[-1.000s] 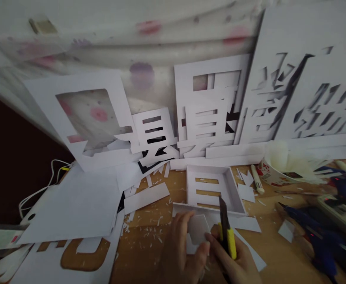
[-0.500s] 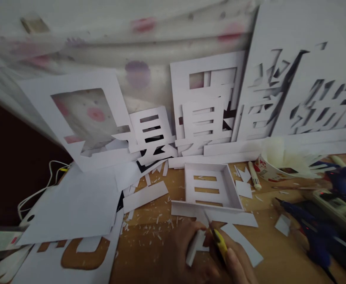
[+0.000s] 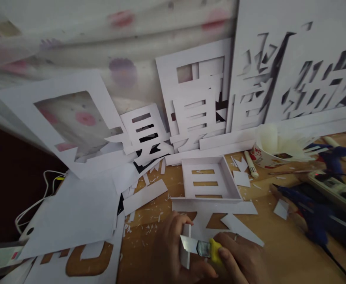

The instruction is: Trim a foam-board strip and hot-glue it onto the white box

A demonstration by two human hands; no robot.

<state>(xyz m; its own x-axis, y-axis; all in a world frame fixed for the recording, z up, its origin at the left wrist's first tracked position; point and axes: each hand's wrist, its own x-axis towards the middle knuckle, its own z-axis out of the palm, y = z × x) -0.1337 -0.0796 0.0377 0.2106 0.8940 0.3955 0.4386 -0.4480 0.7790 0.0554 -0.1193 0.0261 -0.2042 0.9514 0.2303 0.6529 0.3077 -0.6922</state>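
Observation:
In my left hand [image 3: 169, 248] a short white foam-board strip [image 3: 186, 256] is gripped between thumb and fingers. My right hand [image 3: 244, 256] is closed round a yellow utility knife [image 3: 216, 252], its wide blade [image 3: 189, 243] pointing left and lying across the strip. Whether the blade bites into the strip I cannot tell. Just beyond my hands lies a white cut-out character [image 3: 202, 182] with slots and upright side walls. A loose white strip [image 3: 245, 228] lies beside my right hand.
Blue glue guns [image 3: 311, 215] and a power strip [image 3: 335, 189] lie at the right. A paper tub [image 3: 272, 156] holds pale sticks. White sheets [image 3: 72, 209] are stacked at left; cut-out boards [image 3: 196, 94] lean against the back curtain. Scraps litter the wooden table [image 3: 143, 252].
The knife has turned from pointing away to pointing left, its blade now over the strip. My left hand has shifted slightly left with the strip. The whole view has swung a little right.

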